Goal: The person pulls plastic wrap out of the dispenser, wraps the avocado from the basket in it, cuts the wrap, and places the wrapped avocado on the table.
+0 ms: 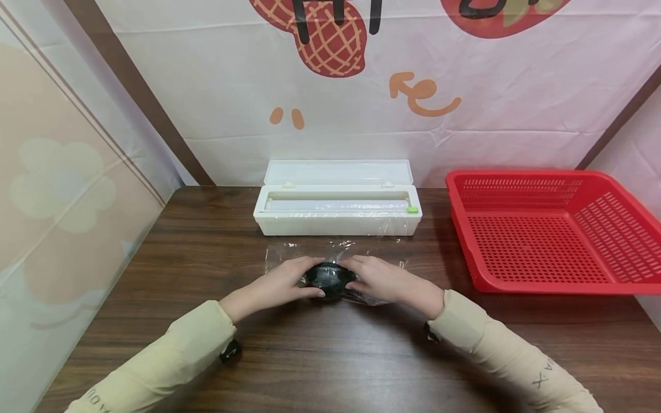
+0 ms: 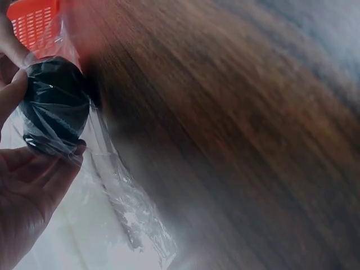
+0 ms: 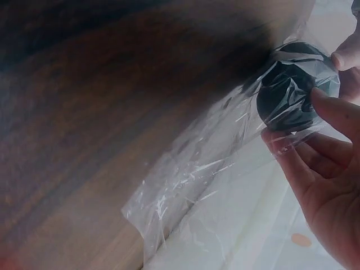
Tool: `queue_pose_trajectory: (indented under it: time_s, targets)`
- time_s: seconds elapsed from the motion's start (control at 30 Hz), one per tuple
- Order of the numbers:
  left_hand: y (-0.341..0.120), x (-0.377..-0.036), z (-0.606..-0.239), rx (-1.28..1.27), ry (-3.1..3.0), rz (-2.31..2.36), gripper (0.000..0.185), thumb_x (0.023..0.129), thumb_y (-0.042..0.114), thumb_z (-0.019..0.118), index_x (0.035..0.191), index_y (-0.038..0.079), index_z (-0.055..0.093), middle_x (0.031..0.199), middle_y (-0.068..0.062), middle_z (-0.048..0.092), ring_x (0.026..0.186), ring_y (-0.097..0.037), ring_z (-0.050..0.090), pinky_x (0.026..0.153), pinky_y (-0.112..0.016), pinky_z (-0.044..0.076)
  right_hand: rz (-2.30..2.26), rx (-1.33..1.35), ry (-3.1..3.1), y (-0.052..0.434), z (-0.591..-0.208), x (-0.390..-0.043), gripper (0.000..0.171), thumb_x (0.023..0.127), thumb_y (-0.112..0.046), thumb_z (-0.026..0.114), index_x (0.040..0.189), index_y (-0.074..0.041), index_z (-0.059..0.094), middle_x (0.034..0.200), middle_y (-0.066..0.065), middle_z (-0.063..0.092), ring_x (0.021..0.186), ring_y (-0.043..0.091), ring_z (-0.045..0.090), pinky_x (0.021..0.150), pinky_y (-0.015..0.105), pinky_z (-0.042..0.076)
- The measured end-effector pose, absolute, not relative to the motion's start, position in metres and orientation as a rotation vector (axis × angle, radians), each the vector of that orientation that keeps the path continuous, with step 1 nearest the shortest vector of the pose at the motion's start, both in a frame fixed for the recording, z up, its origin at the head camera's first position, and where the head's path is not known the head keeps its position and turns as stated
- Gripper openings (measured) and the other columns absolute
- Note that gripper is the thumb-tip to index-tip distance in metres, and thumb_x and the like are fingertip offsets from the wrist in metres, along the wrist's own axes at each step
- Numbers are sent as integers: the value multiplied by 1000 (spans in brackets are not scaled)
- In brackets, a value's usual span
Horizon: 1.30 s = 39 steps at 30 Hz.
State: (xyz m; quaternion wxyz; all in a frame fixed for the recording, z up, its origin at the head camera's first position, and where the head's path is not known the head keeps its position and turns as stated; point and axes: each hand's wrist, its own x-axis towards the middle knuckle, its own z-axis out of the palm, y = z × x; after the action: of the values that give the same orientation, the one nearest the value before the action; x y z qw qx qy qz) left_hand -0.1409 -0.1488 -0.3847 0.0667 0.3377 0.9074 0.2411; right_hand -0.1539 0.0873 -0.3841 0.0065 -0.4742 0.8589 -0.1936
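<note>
A dark, rounded object (image 1: 330, 280) sits on a sheet of clear cling film (image 1: 281, 258) on the wooden table (image 1: 206, 241). My left hand (image 1: 289, 281) cups it from the left and my right hand (image 1: 377, 278) from the right, fingers curled round it through the film. In the left wrist view the dark object (image 2: 55, 101) lies between my left hand's fingers (image 2: 11, 95) with film (image 2: 129, 208) trailing off it. In the right wrist view the object (image 3: 292, 90) shows wrapped in wrinkled film (image 3: 191, 185), gripped by my right hand's fingers (image 3: 337, 112).
A white cling film dispenser box (image 1: 338, 209) stands open behind my hands, lid up against the wall. A red perforated plastic basket (image 1: 542, 229) sits at the right. Patterned cloth covers the back and side walls.
</note>
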Motion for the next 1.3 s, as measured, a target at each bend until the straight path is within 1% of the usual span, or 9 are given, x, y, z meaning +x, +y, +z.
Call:
queue_pose_trajectory:
  time_s: [0.23, 0.43, 0.67, 0.83, 1.0, 1.1, 1.23, 1.3]
  targets:
    - [-149, -141, -385, 1024, 2694, 743, 64, 81, 38, 66, 126, -3, 48, 115, -14, 58, 105, -24, 56, 89, -39, 46, -602, -1455, 2672, 87, -382, -151, 39, 84, -13, 64, 118, 3, 54, 102, 10, 61, 91, 19, 61, 81, 30, 50]
    - [-149, -141, -385, 1019, 2642, 771, 60, 81, 38, 67, 125, 1, 51, 112, -11, 59, 100, -19, 57, 88, -36, 47, -617, -1416, 2624, 88, -378, -148, 37, 86, -13, 63, 118, 3, 54, 102, 9, 62, 89, 16, 60, 78, 29, 51]
    - [-150, -142, -384, 1039, 2598, 777, 55, 82, 37, 66, 122, 1, 53, 111, -8, 60, 100, -16, 55, 86, -34, 46, -595, -1425, 2596, 90, -377, -148, 39, 86, -15, 62, 119, 3, 54, 104, 10, 62, 94, 17, 60, 80, 29, 50]
    - [-151, -144, -385, 1023, 2559, 799, 58, 83, 40, 64, 123, -1, 52, 110, -7, 60, 99, -15, 56, 85, -33, 47, -601, -1423, 2620, 92, -374, -145, 40, 87, -17, 61, 121, 4, 53, 109, 12, 61, 98, 20, 59, 84, 31, 50]
    - [-153, -149, -386, 967, 2506, 844, 55, 83, 39, 64, 123, 2, 54, 110, -5, 60, 97, -13, 55, 83, -30, 46, -627, -1511, 2684, 90, -368, -140, 39, 86, -16, 63, 120, 3, 54, 113, 11, 58, 104, 21, 56, 90, 31, 47]
    - [-154, -153, -386, 955, 2482, 848, 51, 83, 37, 64, 121, 4, 56, 104, -2, 59, 91, -11, 53, 78, -26, 45, -614, -1582, 2714, 88, -366, -135, 39, 85, -15, 64, 119, 1, 55, 117, 11, 56, 108, 21, 54, 92, 31, 45]
    - [-154, -157, -384, 949, 2460, 852, 48, 83, 35, 65, 119, 4, 58, 99, 0, 56, 86, -10, 49, 74, -24, 43, -573, -1675, 2738, 85, -365, -129, 38, 85, -15, 64, 118, 1, 55, 121, 12, 54, 110, 21, 53, 92, 30, 45]
    - [-154, -157, -383, 942, 2453, 862, 48, 83, 35, 65, 119, 4, 59, 100, -1, 56, 87, -10, 49, 75, -25, 43, -562, -1706, 2735, 83, -366, -127, 37, 85, -15, 64, 118, 1, 56, 121, 11, 54, 111, 21, 52, 92, 30, 45]
